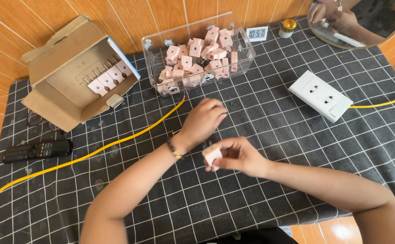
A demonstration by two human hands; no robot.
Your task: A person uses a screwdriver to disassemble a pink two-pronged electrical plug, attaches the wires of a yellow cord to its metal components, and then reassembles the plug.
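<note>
The right hand [236, 156] pinches a small, blocky pale-pink plug [213, 157] near the middle of the checked-cloth surface [296, 149], partly hidden by fingers. The left hand [202, 121] curls knuckles-up beside it; its grip's contents cannot be made out. A clear plastic box [154, 58] of matching plugs sits toward the far edge.

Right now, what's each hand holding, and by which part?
Right hand pinches a small pale pink plastic plug block by its sides, at the fingertips. Left hand is curled palm-down over the tablecloth; any hold can't be told.
</note>
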